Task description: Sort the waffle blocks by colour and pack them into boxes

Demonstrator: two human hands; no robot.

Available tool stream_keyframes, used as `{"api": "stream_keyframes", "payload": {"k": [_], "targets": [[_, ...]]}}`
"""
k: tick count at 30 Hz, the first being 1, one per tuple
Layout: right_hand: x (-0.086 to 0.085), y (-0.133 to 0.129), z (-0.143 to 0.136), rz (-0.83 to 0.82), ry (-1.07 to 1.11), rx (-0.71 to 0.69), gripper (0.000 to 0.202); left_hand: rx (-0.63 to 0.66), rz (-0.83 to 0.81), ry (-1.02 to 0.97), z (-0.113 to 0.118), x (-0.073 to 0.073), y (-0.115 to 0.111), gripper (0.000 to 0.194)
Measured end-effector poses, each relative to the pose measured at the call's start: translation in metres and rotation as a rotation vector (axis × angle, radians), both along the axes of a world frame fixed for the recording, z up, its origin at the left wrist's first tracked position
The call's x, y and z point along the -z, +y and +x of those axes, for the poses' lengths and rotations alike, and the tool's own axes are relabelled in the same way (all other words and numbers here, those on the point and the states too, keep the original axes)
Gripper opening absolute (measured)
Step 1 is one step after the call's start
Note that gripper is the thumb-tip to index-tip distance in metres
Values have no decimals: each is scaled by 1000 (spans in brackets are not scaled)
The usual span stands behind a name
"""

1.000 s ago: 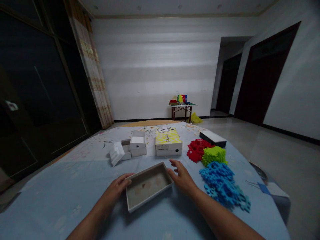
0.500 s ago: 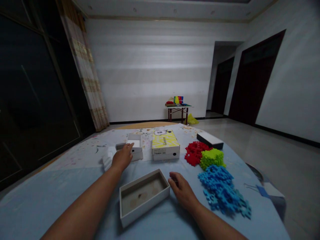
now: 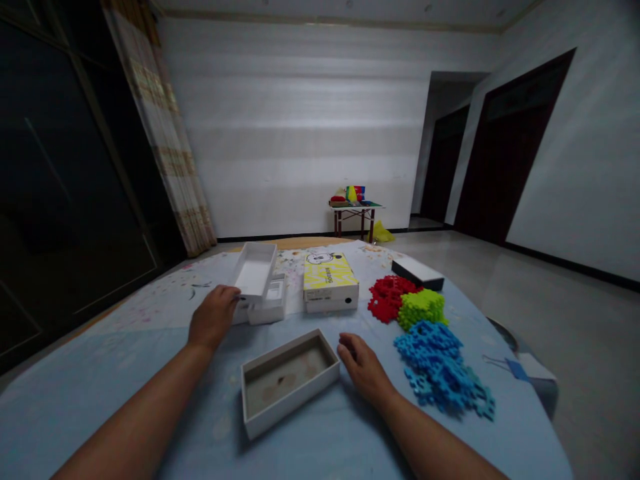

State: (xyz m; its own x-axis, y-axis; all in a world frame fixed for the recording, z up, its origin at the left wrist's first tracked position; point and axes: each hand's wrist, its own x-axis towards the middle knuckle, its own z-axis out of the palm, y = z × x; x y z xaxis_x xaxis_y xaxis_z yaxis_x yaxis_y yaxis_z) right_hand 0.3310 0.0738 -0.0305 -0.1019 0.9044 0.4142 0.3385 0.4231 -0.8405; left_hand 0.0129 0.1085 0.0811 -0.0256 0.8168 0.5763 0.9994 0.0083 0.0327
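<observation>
My left hand [image 3: 215, 317] pinches the near left corner of a white box [image 3: 255, 267], which tilts so that its white inside shows. Under and beside that piece sits another open white box [image 3: 270, 312], partly covered by it. In front of me lies an open white box [image 3: 293, 400] with a stained grey bottom, set at an angle. My right hand [image 3: 367, 370] rests on the tablecloth just off this box's right corner, its fingers loosely curved and apart, holding nothing.
A yellow and white cartoon box [image 3: 330, 287] stands mid-table. To the right lie piles of red pieces [image 3: 390, 297], green pieces [image 3: 423, 307] and blue interlocking pieces [image 3: 440, 367], with a black-edged white box [image 3: 419, 273] behind. A small table [image 3: 355, 207] stands by the wall.
My left hand has moved left and grips the white box, now raised and tilted over the other one. My right hand stays by the grey-bottomed box. The view has tipped slightly.
</observation>
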Motion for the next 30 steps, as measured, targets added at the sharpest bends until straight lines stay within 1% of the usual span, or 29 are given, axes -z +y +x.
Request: {"api": "stream_keyframes", "payload": {"k": [5,7,9,12,19,23,26,30], "targets": [[0,0,0,7,-6,-6,30,-54,118,-54,-29,-21,-26,25],[-1,0,0,11,-13,-5,30,-65,135,-71,-35,-25,-31,25],[-1,0,0,15,-22,-5,30,-76,118,-80,-36,-26,-32,25],[0,0,0,21,-25,-5,30,-75,73,-83,-27,-21,-24,25],[2,0,1,17,-34,-9,29,-30,-5,-75,14,-3,12,25],[-1,-2,1,2,-52,-18,31,-5,-37,-62,28,3,25,24],[-3,-4,1,1,-56,-32,32,-12,-37,-63,31,1,23,23],[-3,-4,2,7,-73,-42,33,-41,0,-62,21,-11,6,24]]}}
